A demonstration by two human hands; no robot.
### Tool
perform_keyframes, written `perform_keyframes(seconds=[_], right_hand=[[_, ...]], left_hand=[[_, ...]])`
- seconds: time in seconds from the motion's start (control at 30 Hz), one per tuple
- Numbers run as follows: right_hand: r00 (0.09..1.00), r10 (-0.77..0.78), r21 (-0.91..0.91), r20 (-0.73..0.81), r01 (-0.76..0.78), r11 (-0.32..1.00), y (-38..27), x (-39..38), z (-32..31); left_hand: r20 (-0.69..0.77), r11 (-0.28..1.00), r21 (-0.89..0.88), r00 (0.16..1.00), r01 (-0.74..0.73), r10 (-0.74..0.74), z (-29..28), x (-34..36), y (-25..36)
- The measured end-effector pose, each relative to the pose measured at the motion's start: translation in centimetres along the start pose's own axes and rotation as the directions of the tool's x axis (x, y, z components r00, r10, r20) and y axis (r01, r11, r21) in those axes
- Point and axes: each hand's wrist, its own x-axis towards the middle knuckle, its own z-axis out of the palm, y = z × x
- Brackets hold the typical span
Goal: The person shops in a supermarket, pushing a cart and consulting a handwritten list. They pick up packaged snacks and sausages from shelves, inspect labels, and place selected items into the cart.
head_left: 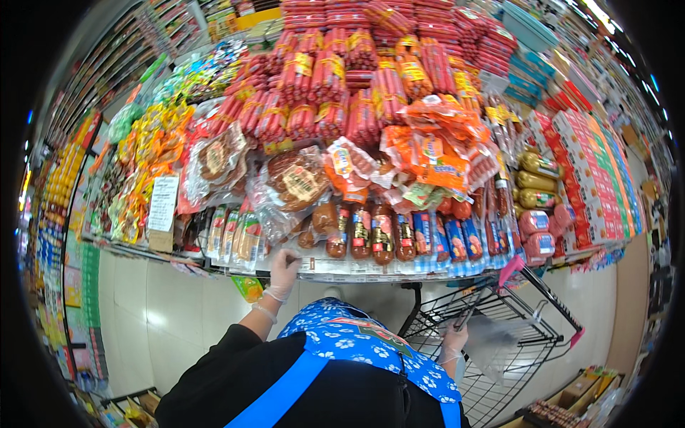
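My left hand (283,274), in a clear plastic glove, is at the front edge of the display shelf (357,269), by the label strip. Its fingers are bent together at the tips; whatever they hold is too small to make out. Just beyond it lie vacuum-packed brown meat (296,182) and a row of thick brown sausages (382,235). My right hand (454,341), gloved too, is low beside the black wire shopping cart (524,367). It is closed around a thin, dark, two-armed metal tool (467,310). A translucent plastic bag (494,346) hangs next to that hand.
Bundles of red sausages (328,75) are piled at the back. Orange packets (435,153) lie in the middle and yellow ones (153,135) at left. Stacked red-and-white boxes (581,178) stand at right. A paper sign (163,203) is at the front left.
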Motion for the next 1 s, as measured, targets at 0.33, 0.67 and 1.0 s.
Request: perform_keyframes(seconds=[0.33,0.67,1.0], right_hand=[[0.997,0.071,0.021,-0.016,-0.071,0.997,-0.8,2.3,-1.7],[0.908,-0.393,-0.637,-0.148,0.217,0.740,-3.8,0.8,-1.8],[0.593,-0.804,-0.644,-0.045,0.598,0.477,-19.1,-4.0,5.9]], left_hand=[[0.059,0.892,0.424,0.988,-0.157,0.146,-1.9,-1.7,7.8],[-0.202,0.995,0.096,0.979,0.028,-0.008,-4.8,2.1,10.2],[-0.171,0.996,0.028,0.982,0.087,-0.081,-5.0,2.6,10.7]])
